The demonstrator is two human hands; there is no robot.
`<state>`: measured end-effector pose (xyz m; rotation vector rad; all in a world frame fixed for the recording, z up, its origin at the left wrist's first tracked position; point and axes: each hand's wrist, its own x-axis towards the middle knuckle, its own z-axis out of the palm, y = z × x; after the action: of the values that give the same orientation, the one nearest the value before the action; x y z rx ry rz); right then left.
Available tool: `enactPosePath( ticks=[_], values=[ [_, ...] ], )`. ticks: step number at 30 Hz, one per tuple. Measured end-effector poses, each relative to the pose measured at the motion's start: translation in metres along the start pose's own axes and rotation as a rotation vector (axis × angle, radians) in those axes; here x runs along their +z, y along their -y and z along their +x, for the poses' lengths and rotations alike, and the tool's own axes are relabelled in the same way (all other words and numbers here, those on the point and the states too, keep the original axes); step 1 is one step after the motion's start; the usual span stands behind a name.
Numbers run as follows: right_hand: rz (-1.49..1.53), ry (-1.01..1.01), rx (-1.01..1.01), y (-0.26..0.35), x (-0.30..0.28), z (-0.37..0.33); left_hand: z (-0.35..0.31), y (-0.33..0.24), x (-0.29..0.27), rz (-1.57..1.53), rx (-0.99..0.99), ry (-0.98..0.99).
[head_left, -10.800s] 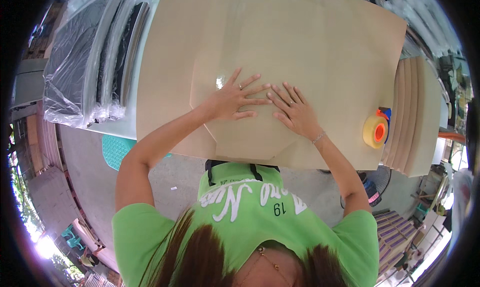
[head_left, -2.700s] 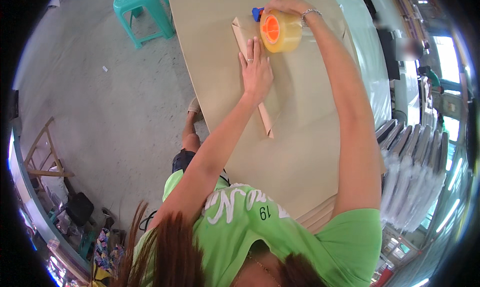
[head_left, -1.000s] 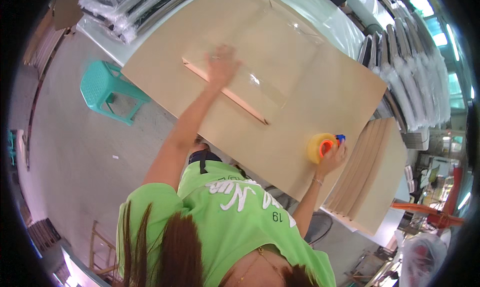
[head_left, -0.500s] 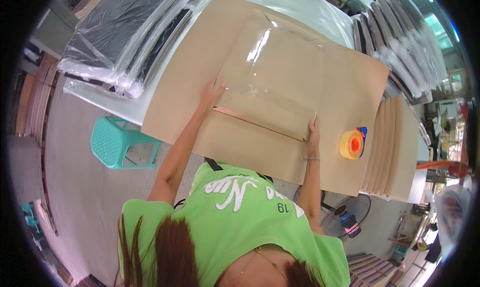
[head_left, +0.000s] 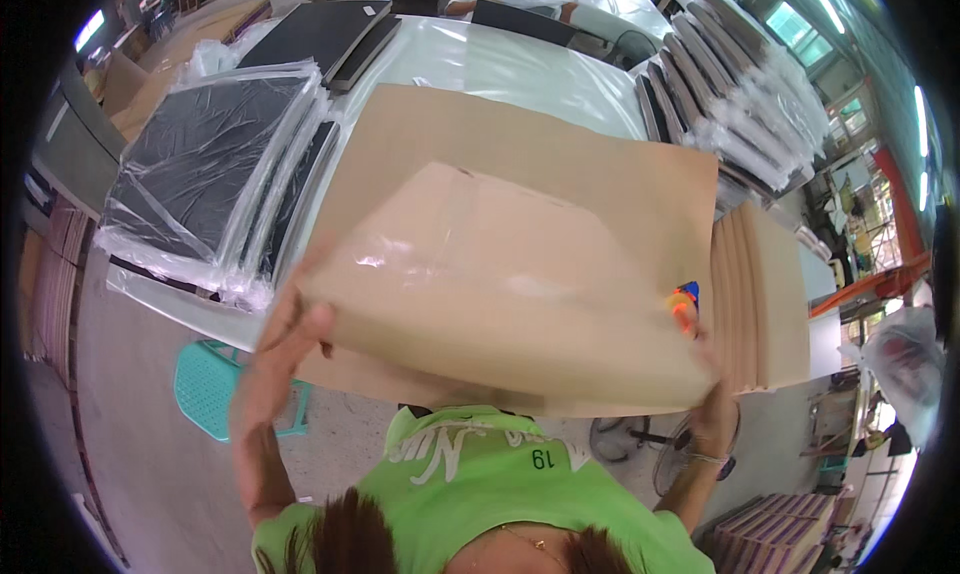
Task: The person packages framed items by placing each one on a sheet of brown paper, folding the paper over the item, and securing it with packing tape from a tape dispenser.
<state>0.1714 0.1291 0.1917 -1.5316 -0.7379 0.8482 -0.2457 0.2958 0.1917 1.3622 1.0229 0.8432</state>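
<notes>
A flat brown cardboard piece (head_left: 480,264) with shiny clear patches is raised at its near edge, tilted over a larger brown cardboard sheet (head_left: 420,114) on the table. My left hand (head_left: 295,319) is closed around its near left corner, with the thumb on top. At the near right corner, my right hand (head_left: 713,399) grips the same piece, blurred by motion. Just beyond that hand is a tape roll with a blue and orange dispenser (head_left: 685,309), partly hidden by the raised piece.
Plastic-wrapped dark panels (head_left: 210,154) are stacked at left, and more wrapped panels (head_left: 700,84) at back right. Brown cardboard sheets (head_left: 775,294) stand at right. A green stool (head_left: 205,384) is below the table's left edge, a fan (head_left: 665,449) at lower right. Another person's arm shows at the far table.
Both hands have moved apart and toward me, taking hold of the cardboard piece's near corners. Its near edge has come up off the sheet. The view has tilted farther up.
</notes>
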Motion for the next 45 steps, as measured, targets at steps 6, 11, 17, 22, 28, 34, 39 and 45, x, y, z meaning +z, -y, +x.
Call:
enactPosePath(
  ticks=[6, 11, 17, 22, 28, 34, 39, 45],
  values=[
    [-0.195, -0.119, -0.38, 0.029, 0.017, 0.107, 0.167, -0.053, -0.027, 0.47, 0.433, -0.118],
    [0.026, 0.024, -0.405, -0.147, 0.053, 0.239, 0.261, 0.104, -0.014, 0.116, 0.361, -0.032],
    [0.401, -0.196, -0.514, -0.114, 0.042, 0.181, 0.237, 0.136, 0.052, -0.211, 0.44, -0.139],
    [0.469, -0.216, -0.423, -0.132, -0.017, 0.07, 0.136, 0.173, 0.047, -0.365, 0.278, -0.083],
    [0.42, -0.593, -0.464, -0.152, -0.186, -0.043, 0.055, 0.183, 0.162, 0.048, 0.265, 0.331],
    [-0.076, -0.69, -0.521, -0.019, -0.333, -0.045, 0.058, 0.05, 0.388, -0.624, 0.244, 0.446],
    [-0.315, -0.757, -0.521, 0.069, -0.48, 0.004, 0.114, 0.009, 0.548, -0.504, 0.5, 0.481],
    [-0.433, -0.575, -0.574, 0.132, -0.59, 0.148, 0.143, -0.092, 0.696, -0.777, 0.531, 0.224]
  ],
)
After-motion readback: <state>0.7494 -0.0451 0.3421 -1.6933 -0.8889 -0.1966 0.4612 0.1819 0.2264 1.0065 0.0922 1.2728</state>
